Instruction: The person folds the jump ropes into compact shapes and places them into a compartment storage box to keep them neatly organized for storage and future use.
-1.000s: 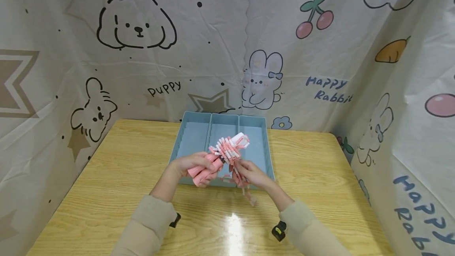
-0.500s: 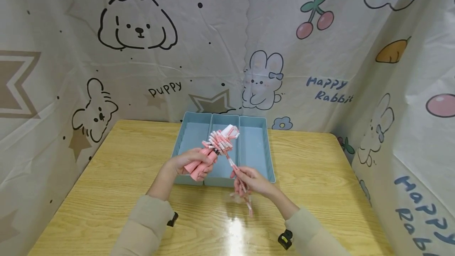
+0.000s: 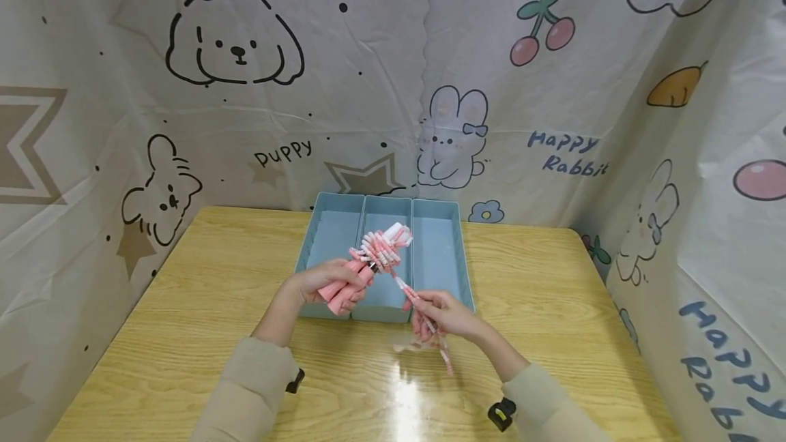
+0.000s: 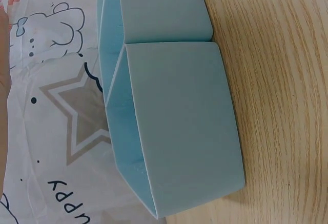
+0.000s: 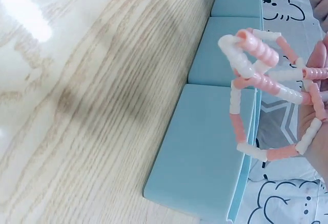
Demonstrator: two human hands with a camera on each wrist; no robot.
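Observation:
A beaded jump rope point(image 3: 379, 248) in pink and white is bundled in coils in the head view. Curled around its two pink handles point(image 3: 336, 297), my left hand point(image 3: 321, 280) holds the bundle over the bin compartments. My right hand point(image 3: 447, 312) pinches a length of the beaded cord, stretched down and right from the coils, and loose loops dangle beneath it. The right wrist view shows those hanging beaded loops point(image 5: 281, 153) close up, beside part of the right hand point(image 5: 313, 131). Only a sliver of the left hand point(image 4: 4, 75) enters the left wrist view.
A light blue bin point(image 3: 441, 251) with three side-by-side compartments stands at the back of the wooden table point(image 3: 233, 333), under and behind the hands. A patterned cloth point(image 3: 368, 108) hangs behind the table and along its sides.
My right hand has moved right and slightly down, away from the left, drawing a length of beaded cord out of the coils. The left hand has shifted slightly left, still holding the handles.

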